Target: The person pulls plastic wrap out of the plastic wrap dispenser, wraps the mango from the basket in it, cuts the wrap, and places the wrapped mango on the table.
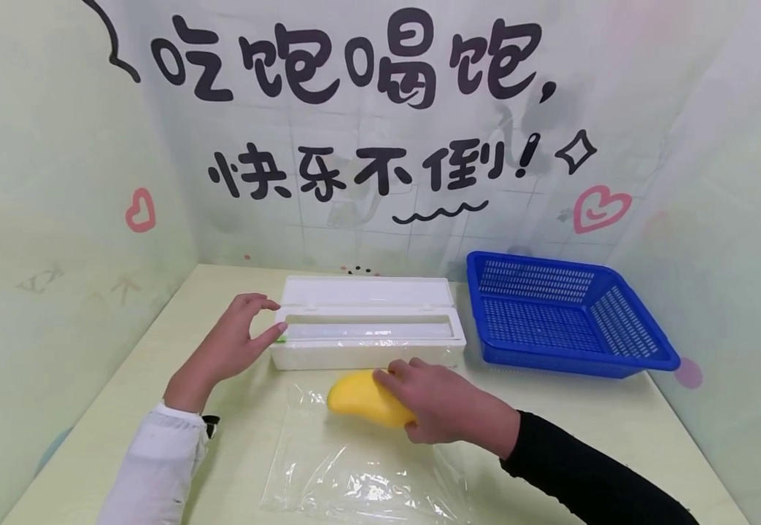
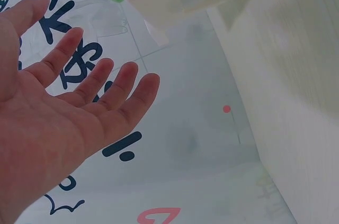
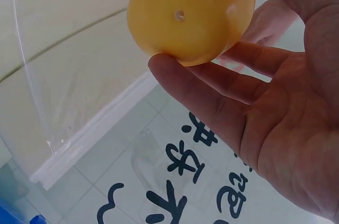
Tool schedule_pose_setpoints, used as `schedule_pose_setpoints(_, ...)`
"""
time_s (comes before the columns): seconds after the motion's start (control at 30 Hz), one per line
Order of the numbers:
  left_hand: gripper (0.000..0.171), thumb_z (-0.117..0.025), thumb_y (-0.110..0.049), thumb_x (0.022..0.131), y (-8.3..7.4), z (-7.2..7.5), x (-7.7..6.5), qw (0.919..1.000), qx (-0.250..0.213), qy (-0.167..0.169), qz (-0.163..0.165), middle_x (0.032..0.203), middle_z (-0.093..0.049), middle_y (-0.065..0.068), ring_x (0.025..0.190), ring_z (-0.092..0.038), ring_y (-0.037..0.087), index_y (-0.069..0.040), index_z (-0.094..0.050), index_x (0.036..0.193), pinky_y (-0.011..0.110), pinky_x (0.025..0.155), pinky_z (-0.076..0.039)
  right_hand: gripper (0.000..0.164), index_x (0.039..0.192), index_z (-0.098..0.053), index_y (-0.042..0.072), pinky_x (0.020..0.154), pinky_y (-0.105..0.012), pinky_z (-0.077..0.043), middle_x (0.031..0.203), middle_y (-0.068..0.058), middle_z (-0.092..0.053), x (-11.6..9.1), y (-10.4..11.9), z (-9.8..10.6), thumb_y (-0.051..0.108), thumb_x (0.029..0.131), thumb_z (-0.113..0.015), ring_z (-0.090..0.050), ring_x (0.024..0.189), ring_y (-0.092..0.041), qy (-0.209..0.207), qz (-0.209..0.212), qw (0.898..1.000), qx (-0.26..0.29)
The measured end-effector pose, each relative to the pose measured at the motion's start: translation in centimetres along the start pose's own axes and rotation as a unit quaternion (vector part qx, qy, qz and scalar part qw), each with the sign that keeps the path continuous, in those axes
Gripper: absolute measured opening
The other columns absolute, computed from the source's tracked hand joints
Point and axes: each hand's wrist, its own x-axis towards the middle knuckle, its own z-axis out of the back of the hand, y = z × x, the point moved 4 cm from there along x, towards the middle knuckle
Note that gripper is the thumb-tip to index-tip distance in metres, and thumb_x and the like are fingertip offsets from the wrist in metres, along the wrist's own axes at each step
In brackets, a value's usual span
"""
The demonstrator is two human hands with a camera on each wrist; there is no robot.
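Note:
A yellow mango (image 1: pixel 360 397) is gripped by my right hand (image 1: pixel 449 405), which comes at it from the right. In the right wrist view, thumb and fingertips curl round the mango (image 3: pixel 185 23), and its stem scar faces the camera. Under it, a sheet of clear plastic wrap (image 1: pixel 367 485) lies spread on the table. My left hand (image 1: pixel 238 339) is beside the left end of the white cling film box (image 1: pixel 354 356), fingers loosely spread. The left wrist view shows its palm (image 2: pixel 58 123) with nothing in it. The box lid stands open, with a roll (image 1: pixel 367 332) inside.
To the right of the box stands a blue perforated basket (image 1: pixel 538 357). A green slider (image 1: pixel 281 339) sits at the box's left end. A printed curtain (image 1: pixel 380 240) rises behind the table and along both its sides.

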Motion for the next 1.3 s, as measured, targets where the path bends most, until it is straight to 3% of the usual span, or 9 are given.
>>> schedule_pose_setpoints(0.27, 0.047, -0.063, -0.03, 0.1, 0.0, -0.1, -0.1, 1.0, -0.002, 0.0, -0.005, 0.148, -0.039, 0.029, 0.139, -0.039, 0.048, 0.002, -0.055, 0.133, 0.064, 0.113, -0.032, 0.071, 0.137, -0.051, 0.014, 0.065, -0.025, -0.051, 0.117, -0.005, -0.061, 0.4, 0.4, -1.7, 0.026, 0.073, -0.082, -0.058, 0.088, -0.019, 0.024, -0.005, 1.0, 0.002)
schedule_pose_setpoints(0.53, 0.047, -0.062, -0.031, 0.1, -0.1, -0.3, -0.2, 1.0, -0.005, 0.003, -0.005, 0.148, -0.039, 0.028, 0.138, -0.039, 0.048, 0.001, -0.055, 0.134, 0.065, 0.112, -0.033, 0.072, 0.137, -0.051, 0.015, 0.061, -0.023, -0.046, 0.115, -0.003, -0.06, 0.4, 0.5, -2.9, 0.027, 0.073, -0.082, -0.055, 0.085, -0.017, 0.031, -0.003, 0.999, -0.007)
schedule_pose_setpoints(0.87, 0.047, -0.063, -0.029, 0.1, -0.3, -0.2, -0.2, 1.0, -0.002, 0.004, -0.008, 0.147, -0.039, 0.028, 0.138, -0.04, 0.048, 0.002, -0.055, 0.134, 0.064, 0.112, -0.033, 0.075, 0.138, -0.049, 0.015, 0.061, -0.023, -0.046, 0.118, -0.003, -0.059, 0.6, 0.4, -3.3, 0.029, 0.072, -0.083, -0.056, 0.088, -0.017, 0.025, -0.001, 1.0, -0.014)
schedule_pose_setpoints(1.1, 0.046, -0.063, -0.029, 0.1, -0.5, -0.1, -0.2, 0.9999, 0.003, 0.002, -0.013, 0.147, -0.039, 0.028, 0.137, -0.04, 0.047, 0.002, -0.055, 0.133, 0.064, 0.112, -0.033, 0.069, 0.128, -0.047, 0.014, 0.065, -0.023, -0.045, 0.116, -0.001, -0.057, 0.6, 0.2, -3.6, 0.028, 0.071, -0.083, -0.052, 0.086, -0.016, 0.026, -0.005, 1.0, -0.007)
schedule_pose_setpoints(1.3, 0.046, -0.063, -0.029, 0.1, -0.7, -0.1, -0.2, 0.9999, 0.011, 0.003, -0.011, 0.146, -0.04, 0.026, 0.136, -0.041, 0.045, 0.002, -0.056, 0.133, 0.063, 0.111, -0.035, 0.068, 0.131, -0.047, 0.016, 0.07, -0.024, -0.047, 0.121, -0.001, -0.057, 0.4, 0.2, -3.5, 0.03, 0.075, -0.083, -0.053, 0.092, -0.016, 0.032, -0.012, 0.999, -0.003)
